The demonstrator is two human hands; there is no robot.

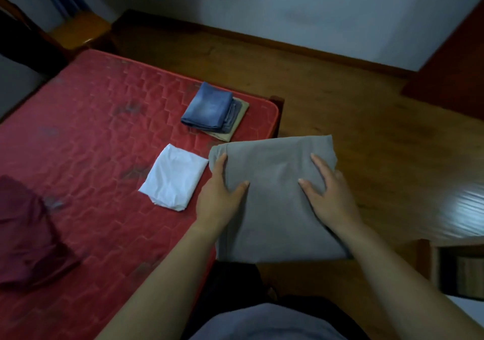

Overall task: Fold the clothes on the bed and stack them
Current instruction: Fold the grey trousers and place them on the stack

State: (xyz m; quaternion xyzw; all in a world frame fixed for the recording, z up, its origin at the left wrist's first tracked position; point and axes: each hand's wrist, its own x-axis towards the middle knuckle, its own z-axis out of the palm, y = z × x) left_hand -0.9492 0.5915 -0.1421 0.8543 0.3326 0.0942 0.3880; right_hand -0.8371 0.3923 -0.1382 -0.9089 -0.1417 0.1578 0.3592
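Grey folded garment [275, 195] held flat between both hands at the bed's near corner.

Smooth, matte cloth is seen in a rough rectangle, its far edge rounded by the fold; it is gripped at the sides by the left hand [220, 193] and right hand [327, 190], thumbs laid on top, fingers partly spread; the quilted red mattress [91, 120] is stitched in a zigzag pattern; a crisp white folded square [172, 177] lies just beside the grey piece; faded blue denim [209, 106] is stacked on tan cloth [235, 127] farther off; a crumpled maroon garment [28, 235] lies well apart, unfolded.
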